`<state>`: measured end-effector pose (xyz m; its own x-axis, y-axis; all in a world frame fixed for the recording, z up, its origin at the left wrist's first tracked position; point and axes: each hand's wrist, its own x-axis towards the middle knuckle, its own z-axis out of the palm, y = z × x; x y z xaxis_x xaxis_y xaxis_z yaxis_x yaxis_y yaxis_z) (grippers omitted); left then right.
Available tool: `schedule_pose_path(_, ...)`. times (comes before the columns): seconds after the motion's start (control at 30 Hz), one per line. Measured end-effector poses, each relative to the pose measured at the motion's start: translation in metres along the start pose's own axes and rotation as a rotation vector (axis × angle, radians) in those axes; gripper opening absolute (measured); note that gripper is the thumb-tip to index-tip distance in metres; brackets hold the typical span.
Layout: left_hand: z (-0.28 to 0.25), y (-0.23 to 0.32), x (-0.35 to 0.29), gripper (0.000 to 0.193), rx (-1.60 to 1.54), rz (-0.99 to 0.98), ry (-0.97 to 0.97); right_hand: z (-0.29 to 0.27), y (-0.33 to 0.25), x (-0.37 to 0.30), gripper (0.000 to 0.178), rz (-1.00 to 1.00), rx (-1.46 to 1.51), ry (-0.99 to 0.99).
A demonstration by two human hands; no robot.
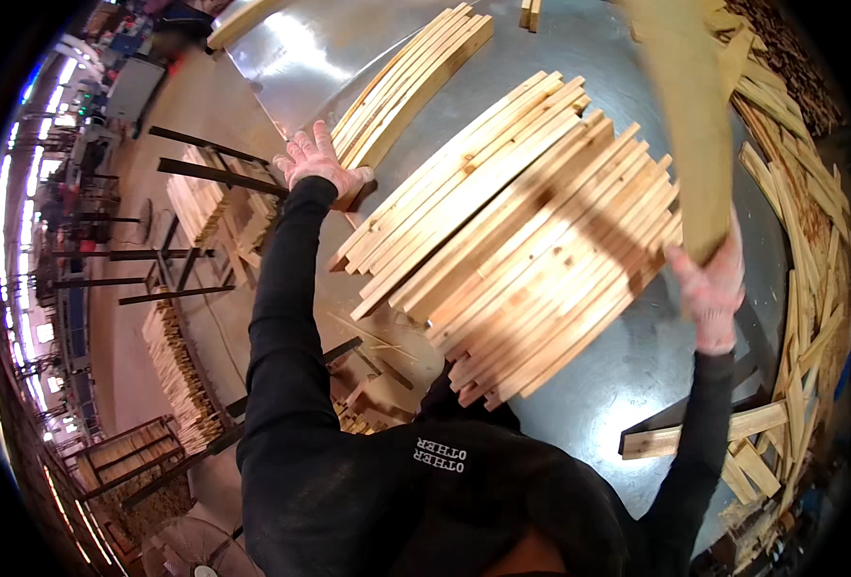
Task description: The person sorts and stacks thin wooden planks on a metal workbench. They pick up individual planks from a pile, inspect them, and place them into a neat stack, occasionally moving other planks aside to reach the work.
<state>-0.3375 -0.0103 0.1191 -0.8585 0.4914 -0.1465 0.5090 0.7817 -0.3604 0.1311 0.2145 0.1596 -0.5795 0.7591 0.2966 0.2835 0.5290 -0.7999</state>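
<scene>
A long pale wooden board [692,125] stretches up past the top edge on the right, blurred by motion. My right hand [712,284], in a light knit glove, is closed around its lower end. My left hand [317,163], also gloved, has its fingers spread and touches nothing I can make out between them. It lies at the table edge beside the near end of a small row of wooden strips [414,82]. Between both hands, a large row of wooden strips [531,240] lies side by side, its ends uneven.
Under the strips is a shiny metal table [579,370]. Along its right side runs a heap of loose wood pieces [800,288], with a short block [704,430] nearby. On the left, dark metal bars [218,173] jut toward the table, and stacked wood [177,370] stands on the floor.
</scene>
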Motion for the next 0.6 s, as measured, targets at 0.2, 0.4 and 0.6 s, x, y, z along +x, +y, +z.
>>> schedule_pose_path(0.2,0.053,-0.018,0.070,0.108,-0.280,0.286,-0.105,0.140,-0.038,0.195,0.038,-0.838,-0.727,-0.291)
schedule_pose_path(0.4,0.043,-0.063,0.110,0.114,-0.327,0.336,-0.178,0.320,-0.027,0.254,0.023,-0.898,-0.957,-0.580)
schedule_pose_path(0.6,0.035,-0.044,0.087,0.112,-0.174,0.503,0.030,0.356,0.001,0.233,0.042,-0.751,-0.752,-0.074)
